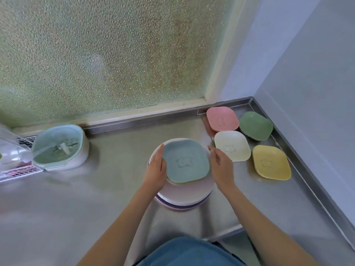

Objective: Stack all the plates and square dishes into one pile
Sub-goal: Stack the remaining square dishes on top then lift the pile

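Head view, nearest first: a blue-clothed lap [192, 252] fills the bottom edge, and two bare forearms reach forward over a steel worktop [76, 198]. Just beyond them stands the pile [184, 200], a stack of round plates in white, pink and purple tones. On top of the plates sit several square dishes, edges of green and cream showing under the uppermost one, a blue square dish [185, 163] with a small outline drawing in its centre.

The left hand [155, 169] lies along the left edge of the blue square dish, fingers straight and pressed against its rim, not curled around it. The right hand [221, 166] is relaxed and spread, just off the right edge of the dish; whether its fingertips touch the rim cannot be told.

To the right of the pile, four square dishes lie singly on the worktop, close together. The yellow dish [271, 162] is nearest, beside the raised metal lip. The cream dish [232, 145] lies just beyond the right hand. Farther back are the green dish [255, 125] and, in the corner, the pink dish [222, 119].

Well apart at the far left sits a pale green and white strainer basket [59, 146], with a wire rack [17, 171] at the frame edge. Behind everything rises a frosted glass pane [105, 54].
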Action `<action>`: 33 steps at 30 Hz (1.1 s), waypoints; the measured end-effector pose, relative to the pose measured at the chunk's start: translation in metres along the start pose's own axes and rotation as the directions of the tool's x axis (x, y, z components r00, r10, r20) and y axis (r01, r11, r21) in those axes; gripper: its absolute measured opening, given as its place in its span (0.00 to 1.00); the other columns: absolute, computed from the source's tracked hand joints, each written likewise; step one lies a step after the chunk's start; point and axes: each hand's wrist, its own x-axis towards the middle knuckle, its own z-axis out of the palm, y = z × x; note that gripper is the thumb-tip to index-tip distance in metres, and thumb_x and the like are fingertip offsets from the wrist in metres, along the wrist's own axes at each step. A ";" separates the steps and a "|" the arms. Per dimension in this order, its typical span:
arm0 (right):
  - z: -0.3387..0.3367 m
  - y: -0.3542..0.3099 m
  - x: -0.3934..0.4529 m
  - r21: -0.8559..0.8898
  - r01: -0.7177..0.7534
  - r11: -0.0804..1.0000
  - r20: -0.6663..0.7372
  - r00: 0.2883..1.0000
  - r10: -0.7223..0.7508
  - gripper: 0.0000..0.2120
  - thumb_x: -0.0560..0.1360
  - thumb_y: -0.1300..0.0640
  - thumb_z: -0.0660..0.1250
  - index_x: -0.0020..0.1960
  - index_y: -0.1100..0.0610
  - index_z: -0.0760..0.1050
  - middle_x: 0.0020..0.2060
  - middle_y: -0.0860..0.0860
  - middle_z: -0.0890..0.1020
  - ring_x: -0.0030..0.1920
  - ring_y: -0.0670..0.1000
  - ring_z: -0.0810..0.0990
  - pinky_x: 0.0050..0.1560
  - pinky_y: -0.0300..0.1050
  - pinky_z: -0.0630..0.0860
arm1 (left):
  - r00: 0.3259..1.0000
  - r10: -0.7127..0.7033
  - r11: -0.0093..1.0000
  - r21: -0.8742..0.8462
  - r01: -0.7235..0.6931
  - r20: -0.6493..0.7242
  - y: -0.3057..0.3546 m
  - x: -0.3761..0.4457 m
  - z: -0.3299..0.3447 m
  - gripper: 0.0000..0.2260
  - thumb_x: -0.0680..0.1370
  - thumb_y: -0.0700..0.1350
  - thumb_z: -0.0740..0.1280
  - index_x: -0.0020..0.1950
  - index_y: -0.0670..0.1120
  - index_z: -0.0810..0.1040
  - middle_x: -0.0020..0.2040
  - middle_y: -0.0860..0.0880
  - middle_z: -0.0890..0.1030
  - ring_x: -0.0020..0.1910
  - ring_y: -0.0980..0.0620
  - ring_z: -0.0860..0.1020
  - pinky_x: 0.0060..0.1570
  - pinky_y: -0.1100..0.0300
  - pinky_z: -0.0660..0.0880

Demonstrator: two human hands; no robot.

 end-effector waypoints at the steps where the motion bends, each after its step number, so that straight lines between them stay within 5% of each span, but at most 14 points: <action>1: -0.007 0.013 0.009 -0.067 0.007 0.998 -0.065 0.998 -0.011 0.14 0.80 0.58 0.58 0.62 0.58 0.76 0.58 0.53 0.80 0.57 0.50 0.76 0.56 0.42 0.70 | 1.000 -0.021 0.999 -0.048 0.020 -0.013 0.002 0.000 0.000 0.21 0.81 0.39 0.51 0.74 0.49 0.61 0.71 0.49 0.68 0.70 0.51 0.67 0.70 0.58 0.64; 4: -0.026 0.062 0.031 -0.438 -0.090 0.895 -0.027 0.996 0.087 0.15 0.78 0.57 0.61 0.63 0.55 0.74 0.59 0.56 0.79 0.63 0.58 0.73 0.61 0.54 0.69 | 0.991 -0.127 0.971 -0.211 0.115 -0.045 0.010 0.001 -0.004 0.17 0.81 0.39 0.54 0.67 0.53 0.71 0.58 0.58 0.76 0.57 0.57 0.74 0.51 0.74 0.68; 6: -0.034 0.091 0.036 -0.632 -0.069 0.772 0.081 0.985 0.155 0.16 0.77 0.56 0.61 0.64 0.53 0.74 0.60 0.54 0.78 0.65 0.56 0.69 0.62 0.54 0.65 | 0.984 -0.168 0.955 -0.258 0.147 -0.060 0.012 0.001 -0.003 0.15 0.81 0.42 0.57 0.64 0.55 0.73 0.54 0.60 0.77 0.54 0.57 0.75 0.48 0.73 0.68; 9: -0.038 0.110 0.039 -0.730 0.078 0.679 0.170 0.983 0.070 0.11 0.75 0.59 0.62 0.55 0.52 0.78 0.54 0.52 0.81 0.59 0.55 0.72 0.56 0.52 0.65 | 0.967 -0.228 0.935 -0.302 0.185 -0.112 0.011 0.002 0.007 0.16 0.79 0.42 0.59 0.62 0.59 0.74 0.52 0.62 0.79 0.54 0.57 0.77 0.51 0.64 0.72; 13: -0.035 0.101 0.038 -0.688 0.178 0.703 0.157 0.983 -0.096 0.12 0.73 0.66 0.61 0.49 0.54 0.80 0.48 0.53 0.83 0.51 0.58 0.76 0.49 0.51 0.66 | 0.941 -0.300 0.896 -0.386 0.220 -0.159 0.014 0.004 0.012 0.18 0.77 0.39 0.59 0.58 0.59 0.77 0.55 0.56 0.80 0.57 0.52 0.76 0.56 0.58 0.71; 16: -0.033 0.071 0.030 -0.569 0.289 0.770 0.083 0.952 -0.296 0.16 0.72 0.61 0.57 0.50 0.55 0.82 0.45 0.54 0.84 0.47 0.60 0.78 0.48 0.49 0.65 | 0.937 -0.310 0.890 -0.397 0.225 -0.163 0.014 0.002 0.011 0.18 0.76 0.41 0.60 0.56 0.63 0.77 0.53 0.61 0.80 0.56 0.53 0.77 0.56 0.58 0.72; 23: -0.025 -0.015 -0.001 -0.393 0.730 0.559 0.042 0.622 -0.782 0.12 0.71 0.59 0.66 0.52 0.49 0.82 0.37 0.48 0.80 0.40 0.52 0.73 0.41 0.47 0.62 | 0.935 -0.303 0.894 -0.395 0.213 -0.182 0.019 0.000 0.012 0.18 0.78 0.37 0.59 0.63 0.54 0.76 0.56 0.55 0.78 0.57 0.55 0.75 0.58 0.61 0.70; 27: 0.005 -0.024 -0.020 -0.387 0.833 0.396 0.254 0.509 -0.822 0.13 0.70 0.56 0.69 0.53 0.47 0.81 0.37 0.48 0.80 0.39 0.53 0.76 0.41 0.47 0.65 | 0.938 -0.295 0.903 -0.372 0.212 -0.181 0.027 -0.002 0.010 0.15 0.80 0.41 0.56 0.63 0.50 0.76 0.55 0.54 0.80 0.53 0.56 0.77 0.48 0.76 0.73; 30: 0.021 -0.015 -0.025 -0.431 0.826 0.363 0.417 0.539 -0.732 0.14 0.68 0.53 0.73 0.53 0.45 0.81 0.39 0.47 0.82 0.40 0.52 0.77 0.43 0.46 0.64 | 0.920 -0.376 0.808 -0.526 0.266 -0.112 0.029 0.000 0.008 0.18 0.80 0.49 0.53 0.64 0.45 0.76 0.59 0.44 0.80 0.55 0.48 0.77 0.54 0.60 0.74; 33: 0.012 -0.018 -0.020 -0.313 0.828 0.465 0.452 0.560 -0.694 0.15 0.76 0.46 0.58 0.55 0.45 0.80 0.44 0.46 0.82 0.44 0.52 0.78 0.48 0.47 0.61 | 0.906 -0.414 0.743 -0.608 0.280 -0.088 0.026 0.000 0.009 0.17 0.81 0.50 0.53 0.58 0.50 0.80 0.59 0.46 0.81 0.57 0.48 0.79 0.58 0.54 0.74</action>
